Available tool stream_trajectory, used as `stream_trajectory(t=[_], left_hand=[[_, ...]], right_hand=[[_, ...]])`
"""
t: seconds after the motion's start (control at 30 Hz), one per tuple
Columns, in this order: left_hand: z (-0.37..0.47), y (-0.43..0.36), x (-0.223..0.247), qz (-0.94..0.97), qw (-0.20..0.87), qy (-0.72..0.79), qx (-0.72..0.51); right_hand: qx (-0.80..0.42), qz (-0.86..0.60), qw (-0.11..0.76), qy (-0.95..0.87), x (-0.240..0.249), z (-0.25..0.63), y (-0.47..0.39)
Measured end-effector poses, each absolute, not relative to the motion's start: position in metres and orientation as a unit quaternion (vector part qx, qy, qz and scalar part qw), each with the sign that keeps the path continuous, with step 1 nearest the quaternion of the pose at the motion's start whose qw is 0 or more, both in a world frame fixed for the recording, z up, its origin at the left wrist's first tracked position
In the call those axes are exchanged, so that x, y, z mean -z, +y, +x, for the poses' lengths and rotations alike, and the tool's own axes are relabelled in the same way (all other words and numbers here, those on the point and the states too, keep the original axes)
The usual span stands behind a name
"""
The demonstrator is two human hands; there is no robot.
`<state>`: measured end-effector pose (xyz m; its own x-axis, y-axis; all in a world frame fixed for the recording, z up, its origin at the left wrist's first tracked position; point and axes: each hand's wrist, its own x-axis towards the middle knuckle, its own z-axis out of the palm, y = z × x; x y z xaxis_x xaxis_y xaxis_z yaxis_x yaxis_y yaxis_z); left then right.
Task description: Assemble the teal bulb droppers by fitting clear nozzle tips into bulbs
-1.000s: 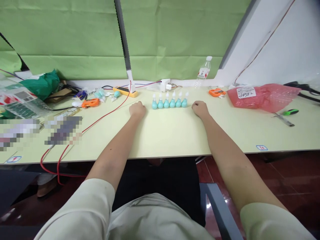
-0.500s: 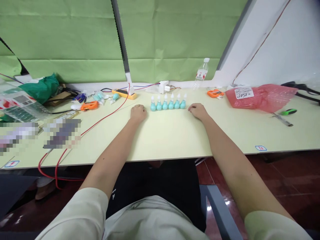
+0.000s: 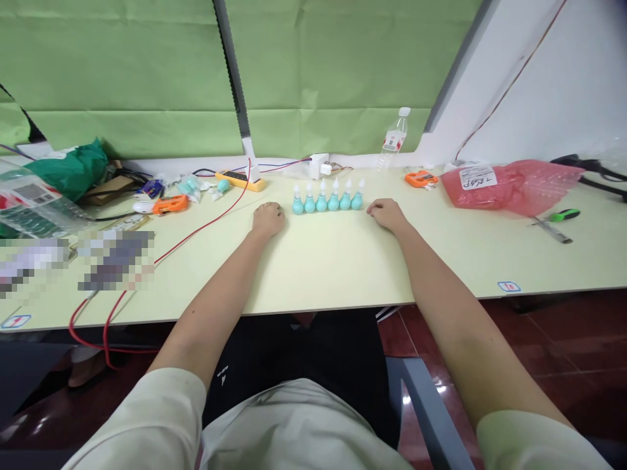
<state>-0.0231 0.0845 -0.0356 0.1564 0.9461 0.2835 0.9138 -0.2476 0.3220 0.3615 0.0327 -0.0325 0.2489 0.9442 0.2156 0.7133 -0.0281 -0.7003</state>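
Several small turquoise bulb-shaped bottles (image 3: 321, 203) with whitish pointed tips stand upright in a tight row on the pale yellow table (image 3: 328, 274). My left hand (image 3: 269, 218) rests on the table just left of the row, its fingers curled in and nothing seen in them. On the other side, my right hand (image 3: 385, 214) lies a little right of the row, fingers also curled and closed, with no object showing. Neither hand touches the bottles.
Behind the row are a white plug adapter (image 3: 320, 166) and a clear bottle (image 3: 394, 140). Orange tools (image 3: 421, 179), a pink bag (image 3: 509, 186) and a green-handled tool (image 3: 565, 215) lie right. A yellow meter (image 3: 240, 180), red cable (image 3: 200, 228) and green bag (image 3: 78, 170) are left.
The whole view has shifted slightly. Both hands stay curled on either side of the row, and the bottles keep their places.
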Motion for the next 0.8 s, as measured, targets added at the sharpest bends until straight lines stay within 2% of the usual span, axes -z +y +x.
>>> stream_trajectory(t=[0.8], left_hand=[[-0.0229,0.0847,0.0364,0.762,0.031,0.611,-0.212]], right_hand=[[-0.148,-0.701,0.351,-0.603,0.0310,0.3613,0.0320]])
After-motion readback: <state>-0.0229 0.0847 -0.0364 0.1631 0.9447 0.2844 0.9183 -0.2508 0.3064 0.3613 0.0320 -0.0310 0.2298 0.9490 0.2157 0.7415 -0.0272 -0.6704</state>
